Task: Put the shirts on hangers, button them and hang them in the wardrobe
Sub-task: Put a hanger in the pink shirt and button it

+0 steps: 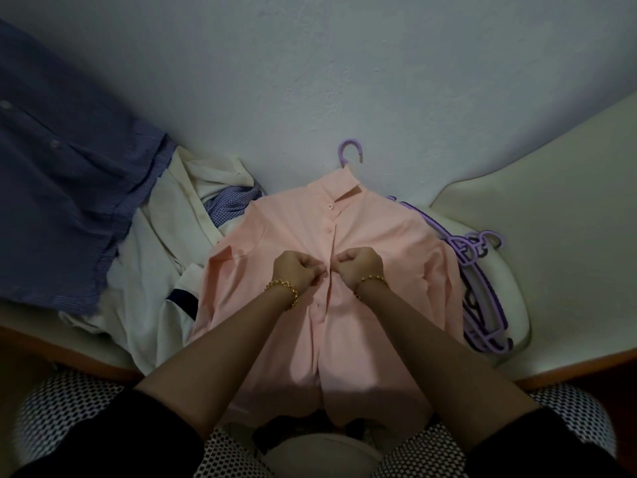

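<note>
A pink shirt [379, 236] lies front up on the bed, on a purple hanger whose hook [350, 151] sticks out above the collar. Its two top buttons look fastened. My left hand [298, 272] pinches the left edge of the placket at mid-chest. My right hand [360, 267] pinches the right edge right beside it; the fingertips of both hands nearly meet. Below my hands the front hangs open toward my lap.
A cream shirt [162, 257] and a checked blue one [231, 201] lie heaped to the left. A striped blue shirt [62, 188] hangs at far left. Several purple hangers [479, 288] are stacked to the right, next to a cream pillow [551, 215]. The wall is close behind.
</note>
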